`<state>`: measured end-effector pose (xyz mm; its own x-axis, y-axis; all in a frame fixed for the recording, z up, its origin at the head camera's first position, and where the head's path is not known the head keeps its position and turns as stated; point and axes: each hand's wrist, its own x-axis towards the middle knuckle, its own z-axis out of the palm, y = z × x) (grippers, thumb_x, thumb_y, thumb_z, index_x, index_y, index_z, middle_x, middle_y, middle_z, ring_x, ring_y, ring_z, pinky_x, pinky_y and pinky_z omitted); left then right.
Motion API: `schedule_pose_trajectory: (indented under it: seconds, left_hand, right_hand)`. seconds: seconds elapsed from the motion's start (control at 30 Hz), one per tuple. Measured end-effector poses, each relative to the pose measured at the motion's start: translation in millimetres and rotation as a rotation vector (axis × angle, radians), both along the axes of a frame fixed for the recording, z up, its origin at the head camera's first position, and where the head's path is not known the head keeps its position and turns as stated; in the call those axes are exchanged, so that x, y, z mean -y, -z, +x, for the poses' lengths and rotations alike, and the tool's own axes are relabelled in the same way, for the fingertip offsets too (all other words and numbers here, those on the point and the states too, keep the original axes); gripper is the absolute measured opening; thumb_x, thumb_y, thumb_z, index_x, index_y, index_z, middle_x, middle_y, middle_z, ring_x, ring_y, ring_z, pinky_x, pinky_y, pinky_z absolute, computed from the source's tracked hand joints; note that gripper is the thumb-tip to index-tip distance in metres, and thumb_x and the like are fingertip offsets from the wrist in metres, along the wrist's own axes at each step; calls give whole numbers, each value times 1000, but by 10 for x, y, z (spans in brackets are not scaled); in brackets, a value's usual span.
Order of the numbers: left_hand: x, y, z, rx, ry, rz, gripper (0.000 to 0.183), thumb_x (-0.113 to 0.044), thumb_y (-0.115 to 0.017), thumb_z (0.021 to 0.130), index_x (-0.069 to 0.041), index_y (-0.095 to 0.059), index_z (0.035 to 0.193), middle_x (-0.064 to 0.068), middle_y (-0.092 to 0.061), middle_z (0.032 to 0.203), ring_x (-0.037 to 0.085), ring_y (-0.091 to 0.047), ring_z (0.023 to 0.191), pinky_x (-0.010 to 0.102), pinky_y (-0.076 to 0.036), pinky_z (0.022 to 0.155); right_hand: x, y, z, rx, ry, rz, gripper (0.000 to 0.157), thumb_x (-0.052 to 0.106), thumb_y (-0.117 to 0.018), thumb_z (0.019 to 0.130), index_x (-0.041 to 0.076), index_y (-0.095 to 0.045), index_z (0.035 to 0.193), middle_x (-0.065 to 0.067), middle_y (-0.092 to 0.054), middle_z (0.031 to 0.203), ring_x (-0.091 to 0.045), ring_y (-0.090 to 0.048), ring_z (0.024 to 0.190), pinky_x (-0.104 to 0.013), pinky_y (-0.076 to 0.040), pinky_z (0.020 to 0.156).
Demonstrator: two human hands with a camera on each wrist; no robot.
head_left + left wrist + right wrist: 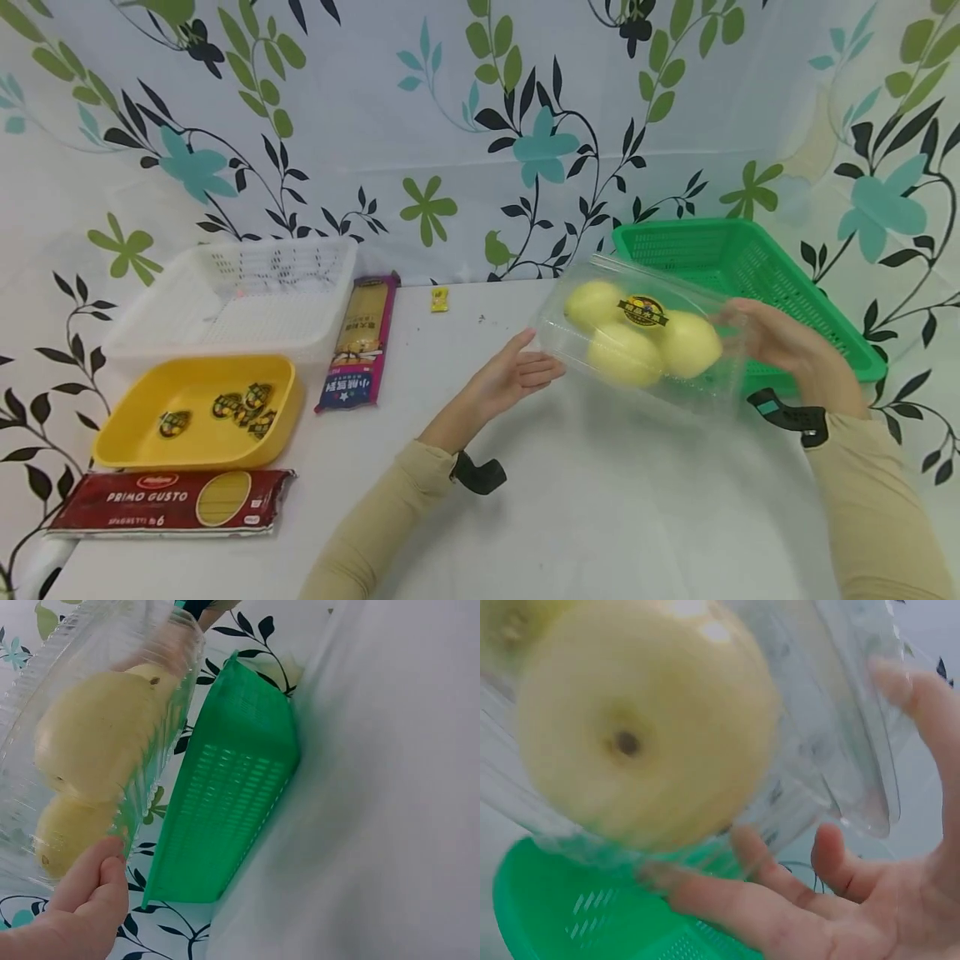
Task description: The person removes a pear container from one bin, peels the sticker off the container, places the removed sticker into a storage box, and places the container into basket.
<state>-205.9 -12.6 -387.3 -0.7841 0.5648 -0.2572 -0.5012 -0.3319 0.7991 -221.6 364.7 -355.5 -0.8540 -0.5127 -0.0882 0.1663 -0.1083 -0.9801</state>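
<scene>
A clear plastic clamshell box (pixel 645 333) with three pale yellow fruits and a dark label hangs tilted above the white table, in front of a green basket (pixel 750 258). My right hand (pixel 772 337) grips its right end: fingers spread beneath the box (pixel 652 727), thumb up along its side. My left hand (pixel 517 371) reaches to the box's left end with relaxed fingers. In the left wrist view its fingertips (pixel 101 866) touch the underside of the box (pixel 82 750).
The green basket (pixel 232 810) stands at the back right against the flowered backdrop. A white basket (pixel 240 292), a yellow tray (pixel 285 392) with several wrapped sweets, two spaghetti packs (pixel 172 500) (pixel 360 342) and a small yellow sweet (pixel 439 298) lie at the left.
</scene>
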Motion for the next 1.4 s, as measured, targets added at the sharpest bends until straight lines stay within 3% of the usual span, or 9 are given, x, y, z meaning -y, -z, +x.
schedule_pose_trajectory:
  seconds: [0.1,0.17,0.27,0.4,0.57,0.67,0.93,1.2,1.4]
  left_hand:
    - [69,-6,55,2,-35,20,62,-29,-47,92,6,-21,136,30,-37,129,34,-44,114,35,-32,96]
    - [119,-14,97,5,-62,41,59,-24,-47,91,2,-20,136,30,-36,129,35,-44,114,36,-33,95]
    - [203,-20,169,-18,-84,61,55,-22,-46,92,3,-22,135,30,-36,129,35,-43,114,35,-33,95]
    - [337,-8,284,-47,-101,67,51,-24,-41,95,7,-25,132,29,-37,130,33,-42,116,35,-31,97]
    - [515,29,396,-41,-159,79,49,-24,-40,95,6,-25,132,27,-40,127,33,-41,116,37,-29,98]
    - [595,59,434,-22,-195,80,47,-24,-40,96,5,-25,130,28,-42,126,33,-42,116,37,-29,98]
    - [754,206,534,2,-324,63,40,-22,-40,95,5,-26,120,30,-40,124,34,-43,114,40,-28,98]
    - [877,403,722,27,-403,77,45,-17,-39,96,10,-20,127,26,-46,115,31,-51,107,41,-30,95]
    - [905,469,842,29,-483,79,36,-9,-34,97,14,-23,123,26,-50,108,30,-53,102,45,-30,94]
  right_hand:
    - [123,-45,-17,26,75,115,57,31,-24,98,0,-4,141,-31,-4,139,-16,-59,89,-33,-46,79]
    - [209,-78,-15,27,76,124,71,35,-23,98,2,30,132,-30,13,139,-12,-58,89,-28,-45,79]
    - [321,-77,4,36,68,-98,50,24,-26,99,-3,-15,140,-23,-18,139,-17,-58,94,-30,-45,81]
    - [496,-27,63,-4,-12,-367,31,4,-29,97,1,-59,104,-8,-50,115,-23,-53,104,-33,-42,86]
    - [812,-19,154,-28,91,-190,45,12,-36,97,3,-24,139,-17,-23,141,-21,-33,124,-29,-28,98]
    - [996,-24,195,21,156,-123,61,19,-37,97,-3,0,141,-19,0,146,-21,-8,132,-28,-14,103]
    - [1404,104,275,84,364,-277,12,11,-45,94,7,-52,103,-1,-43,108,-11,-39,101,-22,-32,87]
    - [1615,309,368,95,425,-285,23,6,-45,94,13,-64,85,1,-54,86,-8,-48,74,-18,-39,62]
    - [1705,402,325,107,459,-270,26,-1,-45,92,12,-66,82,1,-59,86,-8,-51,78,-17,-43,67]
